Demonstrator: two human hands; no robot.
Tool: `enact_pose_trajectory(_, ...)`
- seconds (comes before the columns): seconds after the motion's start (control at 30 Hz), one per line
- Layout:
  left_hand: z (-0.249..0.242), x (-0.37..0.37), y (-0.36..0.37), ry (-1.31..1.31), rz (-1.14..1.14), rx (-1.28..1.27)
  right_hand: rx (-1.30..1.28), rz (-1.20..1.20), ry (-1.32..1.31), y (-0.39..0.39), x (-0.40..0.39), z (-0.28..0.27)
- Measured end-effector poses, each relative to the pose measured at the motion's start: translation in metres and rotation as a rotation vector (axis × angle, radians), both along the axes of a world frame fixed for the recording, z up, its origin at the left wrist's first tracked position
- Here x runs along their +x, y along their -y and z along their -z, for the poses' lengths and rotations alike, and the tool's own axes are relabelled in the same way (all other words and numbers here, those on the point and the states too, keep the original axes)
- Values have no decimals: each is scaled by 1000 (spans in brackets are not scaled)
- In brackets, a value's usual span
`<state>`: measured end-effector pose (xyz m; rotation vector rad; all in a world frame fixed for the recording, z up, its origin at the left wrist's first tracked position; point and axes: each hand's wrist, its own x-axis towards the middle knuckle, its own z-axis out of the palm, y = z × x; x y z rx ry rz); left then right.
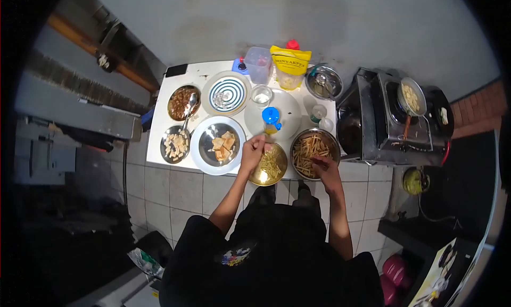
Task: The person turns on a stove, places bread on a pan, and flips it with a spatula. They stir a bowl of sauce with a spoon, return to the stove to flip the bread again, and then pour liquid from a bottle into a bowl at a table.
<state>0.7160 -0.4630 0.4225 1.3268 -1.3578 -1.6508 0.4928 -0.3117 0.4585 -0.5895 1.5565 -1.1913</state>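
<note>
My left hand (254,154) is over the left rim of a gold bowl (260,177) with thin pale strips (270,166) in it. Its fingers are bent together; whatever is between them is too small to make out. At the right, my right hand (326,173) reaches over a steel bowl of brown sticks (310,151), fingers curled at the sticks; their tips are hard to see. Just beyond the gold bowl, a small jar with a blue lid (270,115) stands on a pale round plate (287,109).
Left on the white table (154,142) are a white-rimmed plate with tan pieces (222,146), a striped plate (228,94) and two food bowls. A yellow pouch (290,62) stands at the back. Right is a stove (391,99) holding a pan (411,98).
</note>
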Motion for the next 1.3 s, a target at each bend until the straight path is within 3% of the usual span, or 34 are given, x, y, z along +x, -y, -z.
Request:
enact_pose_trajectory(0.1,1,-6,13,199,-14,-160,-15,-17,-50,-6,3,-1)
enact_pose_trajectory(0.13,13,-9,20,196,10,-162,-27,16,-8,-9,4,1)
enact_pose_trajectory(0.2,47,-15,39,247,34,-411,-34,68,34,-15,5,6)
enact_pose_trajectory(0.33,61,-30,61,274,29,-561,-88,108,-22,-23,13,7)
enact_pose_trajectory(0.43,79,-36,76,196,122,-570,-70,171,-14,-30,11,7)
enact_pose_trajectory(0.47,85,-39,75,240,46,-598,-82,191,-26,-33,11,7)
enact_pose_trajectory(0.9,41,-54,62,61,94,-587,-73,344,98,-51,3,19)
enact_pose_trajectory(1.0,47,-62,66,79,105,-718,-82,356,87,-51,3,20)
enact_pose_trajectory(1.2,42,-70,64,115,152,-573,7,322,-28,-55,4,11)
enact_pose_trajectory(1.3,51,-69,68,153,119,-672,-15,345,-34,-60,3,10)
